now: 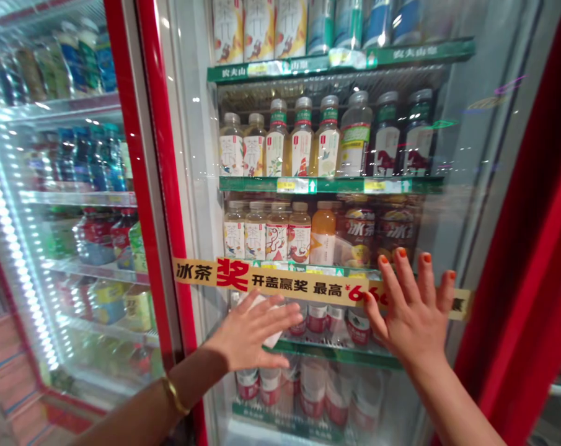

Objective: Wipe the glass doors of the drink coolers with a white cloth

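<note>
A person stands close against a drinks cooler, both bare hands up on its glass door [201, 186], which sits in a red frame [157, 155]. The left hand [247, 331] lies flat with the fingers extended and close together, and a gold bangle [175, 396] circles that wrist. A white object [267, 310] shows around the fingers, but from here I cannot tell whether the hand holds it or it sits behind the glass. The right hand [413, 316] is spread wide, its fingers fanned apart and its orange-painted fingernails [402, 252] catching the eye. The fingertips rest over the end of a yellow promotional strip [280, 285] stuck across the door, printed in black and red Chinese characters. The 2 hands are well apart, at about the same height.

Behind the glass, green-edged shelves [331, 184] carry rows of bottled tea drinks [280, 145]. The shelf just above the hands holds 5 bottles [266, 232] beside brown-labelled packs [359, 235]. Bottles with red-banded labels [317, 319] stand directly behind the hands, and more fill the shelf below. To the left, a neighbouring glass door [75, 186] shows further bottles lit by a bright LED strip [10, 260]. A red panel [517, 248] runs up the right side.
</note>
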{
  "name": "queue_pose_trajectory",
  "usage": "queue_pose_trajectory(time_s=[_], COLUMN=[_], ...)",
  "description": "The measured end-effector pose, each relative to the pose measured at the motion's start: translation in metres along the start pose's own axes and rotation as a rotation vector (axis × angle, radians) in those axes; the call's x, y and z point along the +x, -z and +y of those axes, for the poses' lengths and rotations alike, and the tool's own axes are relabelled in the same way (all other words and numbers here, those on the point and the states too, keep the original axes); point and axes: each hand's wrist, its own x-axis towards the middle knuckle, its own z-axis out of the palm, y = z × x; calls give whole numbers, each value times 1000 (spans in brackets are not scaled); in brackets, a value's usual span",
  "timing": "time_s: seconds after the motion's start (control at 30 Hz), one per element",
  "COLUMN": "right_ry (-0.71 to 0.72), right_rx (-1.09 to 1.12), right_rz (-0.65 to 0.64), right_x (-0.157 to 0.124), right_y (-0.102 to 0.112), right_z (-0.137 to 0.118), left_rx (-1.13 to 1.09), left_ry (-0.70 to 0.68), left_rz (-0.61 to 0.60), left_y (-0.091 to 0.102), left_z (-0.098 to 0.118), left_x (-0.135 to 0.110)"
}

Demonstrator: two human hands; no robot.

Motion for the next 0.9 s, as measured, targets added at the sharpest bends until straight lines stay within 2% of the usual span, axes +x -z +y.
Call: queue_pose_trajectory(time_s=[0.03,0.13,0.17,0.2,0.23,0.37,0.4,0.43,0.5,0.57,0.63,0.67,0.7,0.8,0.83,0.87,0.9], right_ry=[4,8,5,2,-1,3,8,13,18,13,1,-4,-10,-26,-30,-32,-34], right_rx=[-1,-6,-8,-9,-10,-17,-22,-27,-36,-42,-42,-40,-38,-36,-37,-38,-39], right_rz=[-4,-9,-6,-3,0,-8,-13,-17,-27,-25,-21,-19,-18,-9,-6,-3,-2], right_x=[0,-1,-2,-2,-3,-4,-4,-4,-4,-4,-5,-6,-7,-11,-12,-12,-13], right_y=[0,1,1,1,1,1,1,1,1,1,1,0,0,-2,-2,-3,-3], right_z=[0,1,1,1,1,1,2,2,2,3,2,2,1,0,0,-1,-1], left_rx=[-5,-40,-46,-41,-28,-2,-6,-10,-8,1,0,-9,-19,-30,-23,-15,-12], left_ry=[55,530,652,711,697,300,268,301,495,735,835,807,721,347,296,313,396], left_rz=[10,100,135,160,169,89,87,95,126,161,176,168,144,79,78,83,92], left_y=[0,5,4,3,-1,-18,-20,-21,-19,-18,-20,-22,-24,-32,-32,-32,-29], left_z=[-2,-24,-27,-24,-15,53,63,65,52,34,33,41,54,93,97,94,84], left_x=[0,9,11,12,10,-21,-31,-40,-47,-42,-30,-26,-24,-31,-35,-37,-37])
